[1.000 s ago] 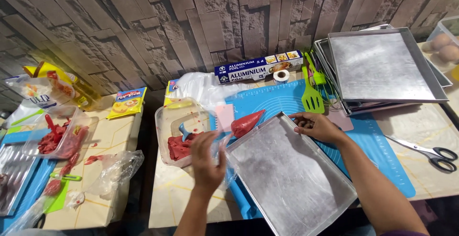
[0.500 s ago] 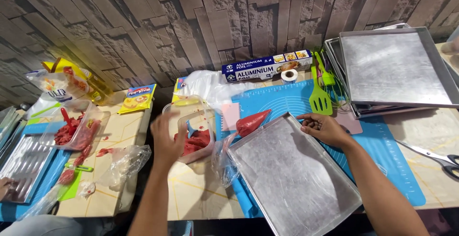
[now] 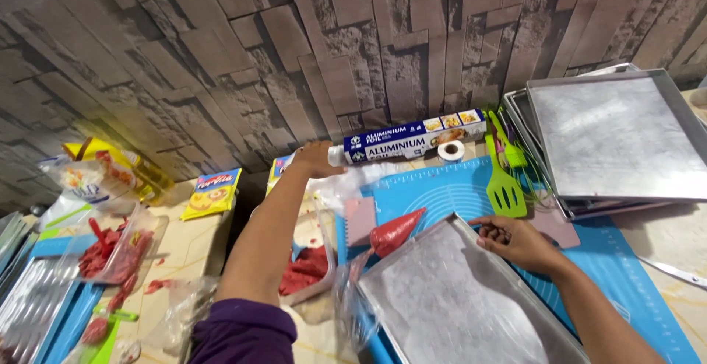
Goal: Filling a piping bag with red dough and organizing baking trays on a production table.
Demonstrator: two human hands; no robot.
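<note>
Left hand (image 3: 318,159): stretched to the back of the table, fingers curled onto the near end of the long blue foil box (image 3: 409,140) lying against the stone-pattern wall; how firmly they close cannot be told.

Right hand (image 3: 519,242): resting on the far rim of the foil-lined baking tray (image 3: 460,298), fingers bent together on the edge, steadying it on the blue mat (image 3: 442,187).

Nearby: red piping bag (image 3: 394,231) just beside the tray's left corner; green slotted spatula (image 3: 504,187); tape roll (image 3: 451,150); stack of empty trays (image 3: 618,135) at right.

Step, as judged: fetching the foil box. Next calls for a firm grasp and a lift clear of the tape roll.
</note>
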